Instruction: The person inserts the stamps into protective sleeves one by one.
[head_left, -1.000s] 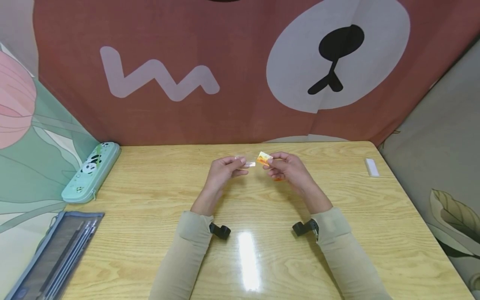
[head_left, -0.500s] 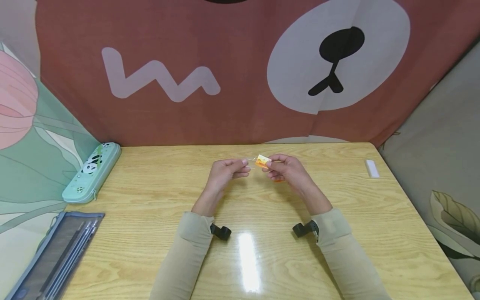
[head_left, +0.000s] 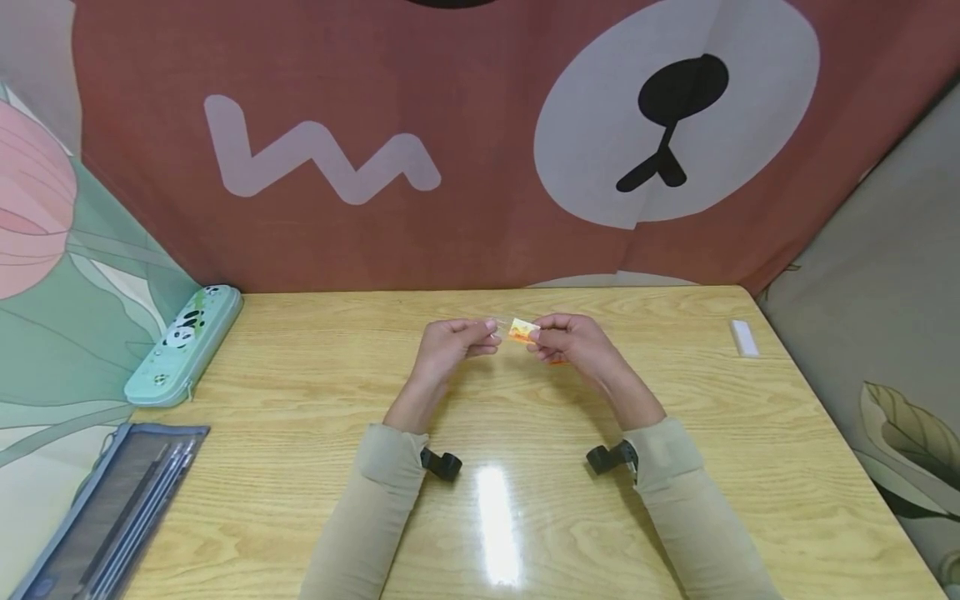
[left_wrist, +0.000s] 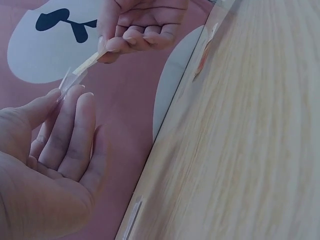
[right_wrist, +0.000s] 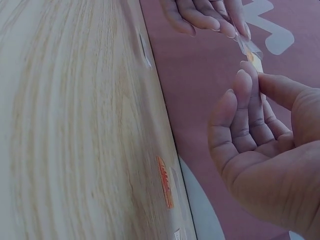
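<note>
Near the back edge of the table, both hands are raised and face each other. My left hand (head_left: 442, 346) pinches a small clear plastic sleeve (left_wrist: 74, 82) between thumb and fingertips. Between the thumb and fingers of my right hand (head_left: 583, 342) is a small yellow, white and orange card (head_left: 521, 330). The card's left end meets the sleeve's mouth and overlaps the clear plastic in both wrist views. Below the right hand, an orange printed piece (right_wrist: 165, 182) lies on the table, mostly hidden by that hand in the head view.
A mint panda pencil case (head_left: 183, 346) and a mesh zip pouch (head_left: 112, 508) with pencils lie at the left. At the right sits a white block (head_left: 745, 337). A clear strip (left_wrist: 132, 217) lies by the table's back edge. Behind the table (head_left: 285, 467) hangs a red-brown bear cloth (head_left: 480, 150).
The right hand has lowered slightly and brought the card left, closing the gap to the sleeve. The left hand has turned the sleeve, so less of its flat face shows.
</note>
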